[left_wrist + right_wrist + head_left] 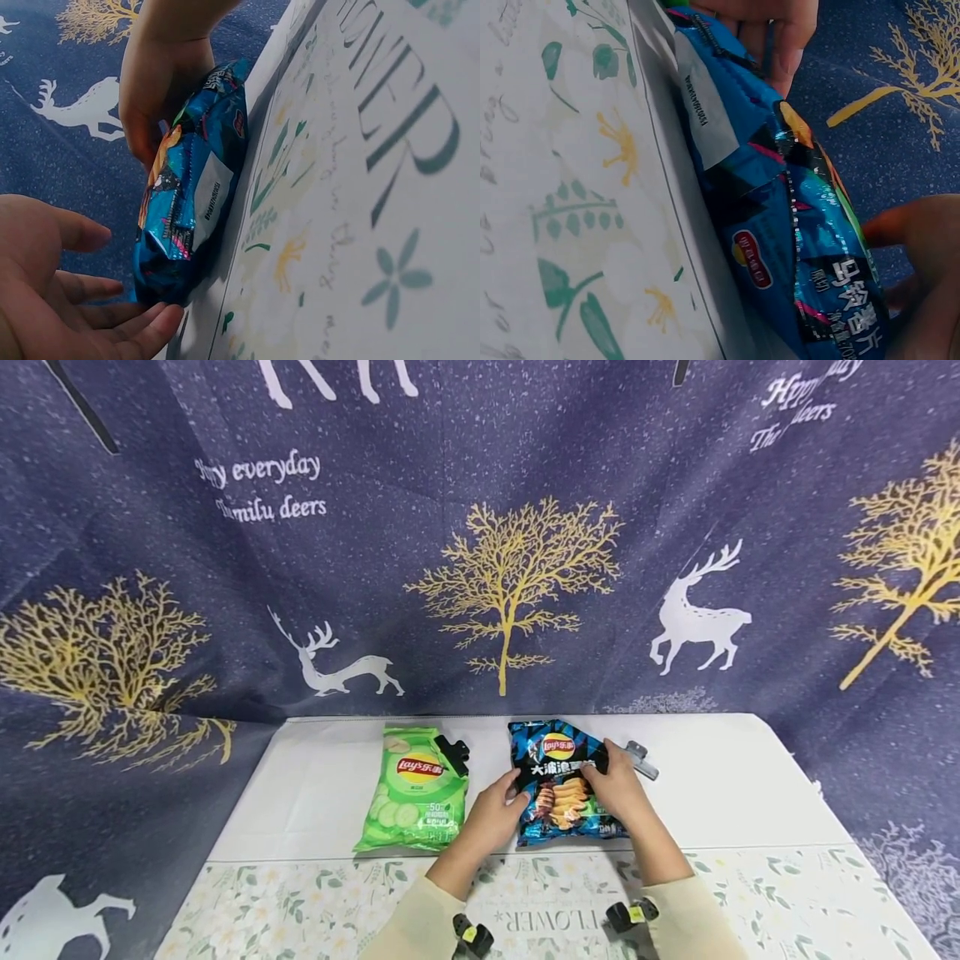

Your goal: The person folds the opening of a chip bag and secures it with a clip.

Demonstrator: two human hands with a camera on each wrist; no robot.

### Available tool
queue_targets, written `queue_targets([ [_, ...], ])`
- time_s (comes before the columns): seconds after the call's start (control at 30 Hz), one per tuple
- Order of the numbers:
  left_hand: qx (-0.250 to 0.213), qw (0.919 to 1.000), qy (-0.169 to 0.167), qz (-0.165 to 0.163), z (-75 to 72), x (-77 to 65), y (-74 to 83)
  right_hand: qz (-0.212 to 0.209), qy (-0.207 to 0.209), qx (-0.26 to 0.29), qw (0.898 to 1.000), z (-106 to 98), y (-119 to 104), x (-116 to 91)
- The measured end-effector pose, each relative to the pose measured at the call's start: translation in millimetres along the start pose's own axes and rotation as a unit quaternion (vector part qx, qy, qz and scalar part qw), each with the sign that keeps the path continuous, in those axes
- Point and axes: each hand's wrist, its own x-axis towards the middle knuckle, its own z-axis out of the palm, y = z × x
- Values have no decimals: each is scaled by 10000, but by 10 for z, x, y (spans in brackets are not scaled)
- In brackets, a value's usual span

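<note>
A blue and black bag of chips (566,793) lies front up on the white part of the table, its top right corner slanting. My left hand (497,810) is at the bag's left side. In the left wrist view its fingers (150,330) reach the bag's edge fairly straight, the thumb apart from the front. My right hand (618,785) holds the right side, thumb on the front, other fingers partly hidden by the bag's edge. A grey clip (642,760) sticks out past the right hand by the slanted corner.
To the left lies a green bag of chips (412,793), with a black clip (453,755) on its slanted top right corner. A floral cloth (300,902) covers the table's near part. Behind the table hangs a dark blue curtain (360,568) printed with deer and trees.
</note>
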Motion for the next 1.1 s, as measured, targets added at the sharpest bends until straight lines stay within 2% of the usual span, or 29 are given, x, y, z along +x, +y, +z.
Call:
queue_targets([
  [0.2,-132,9999,98,-6,-12,-19,40,-39,83,151,9998,-46,-35,-38],
  [0.63,-342,9991,188,191,-59,-33,113,33,146,324,9994,-137,-68,-71],
  [0.9,-586,9978,253,197,-99,-60,165,-269,209,816,9961,-169,-83,-72],
  [1.1,-679,9971,290,165,-116,-70,197,-199,178,1040,9942,-197,-121,-101],
])
